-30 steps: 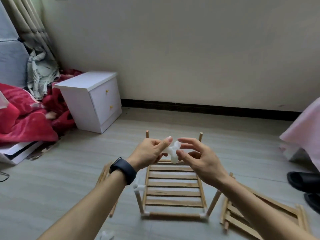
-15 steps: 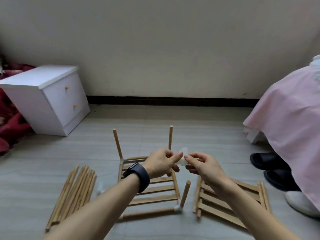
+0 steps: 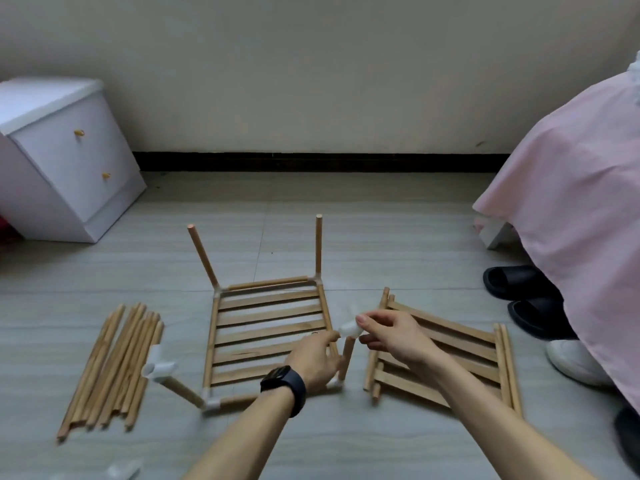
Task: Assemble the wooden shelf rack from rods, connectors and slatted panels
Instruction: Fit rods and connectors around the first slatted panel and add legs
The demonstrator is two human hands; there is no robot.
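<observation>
Connector partly hidden (by hands).

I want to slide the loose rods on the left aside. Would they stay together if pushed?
Probably not: the rods are round and unbound on a smooth-looking floor, so a sideways push would likely roll and scatter them. They look thin and straight, so probably stiff and light.

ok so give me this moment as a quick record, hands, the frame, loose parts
right hand: pinches white connector at the top of the near right rod
left hand: at that rod just under the connector, grip unclear
frame: slatted panel flat on floor, four corner rods standing
capped: near left rod only
bare: two far rods
loose: rod bundle left of frame, spare panels right
</observation>
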